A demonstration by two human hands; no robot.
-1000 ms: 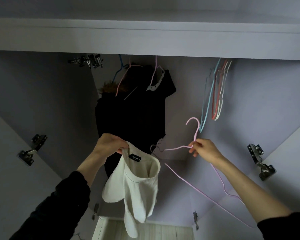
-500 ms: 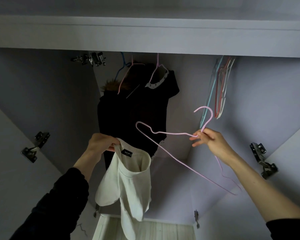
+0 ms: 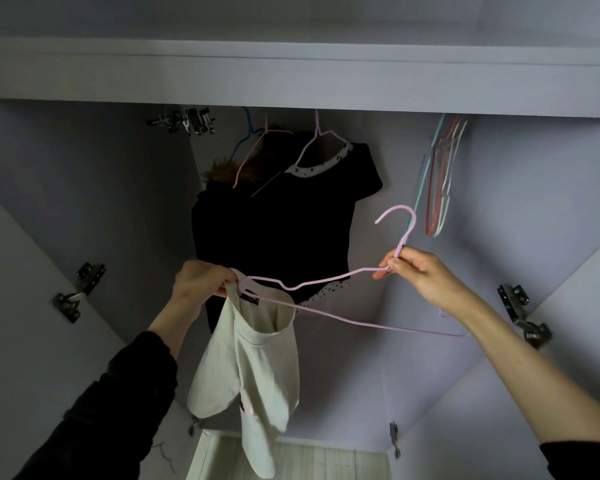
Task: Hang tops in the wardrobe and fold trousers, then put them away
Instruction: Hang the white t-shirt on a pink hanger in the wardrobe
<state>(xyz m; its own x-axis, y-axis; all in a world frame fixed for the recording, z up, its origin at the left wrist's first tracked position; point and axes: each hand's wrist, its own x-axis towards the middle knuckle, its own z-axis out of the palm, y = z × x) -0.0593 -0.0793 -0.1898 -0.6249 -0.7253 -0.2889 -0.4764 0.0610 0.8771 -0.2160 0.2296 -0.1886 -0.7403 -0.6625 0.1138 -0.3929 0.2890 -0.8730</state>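
In the head view, the left hand (image 3: 201,284) grips the neck opening of a cream-white fabric top (image 3: 257,368), which hangs down at near centre inside the open wardrobe (image 3: 84,188). The right hand (image 3: 420,275) pinches a thin pink wire hanger (image 3: 326,282) just below its hook, and the hanger's left tip sits at the top's collar. Farther back hangs a black garment (image 3: 274,230), with a bunch of empty coloured hangers (image 3: 440,181) to its right.

Open lilac wardrobe (image 3: 551,188), dark tops (image 3: 274,223) and spare hangers (image 3: 440,181) hanging inside, presumably from a hidden rail

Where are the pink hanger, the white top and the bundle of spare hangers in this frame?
pink hanger (image 3: 326,279): head view, on its upper wire arm.
white top (image 3: 257,368): head view, on the hanging body fabric.
spare hangers (image 3: 439,188): head view, on the bunched wires at the wardrobe's right.
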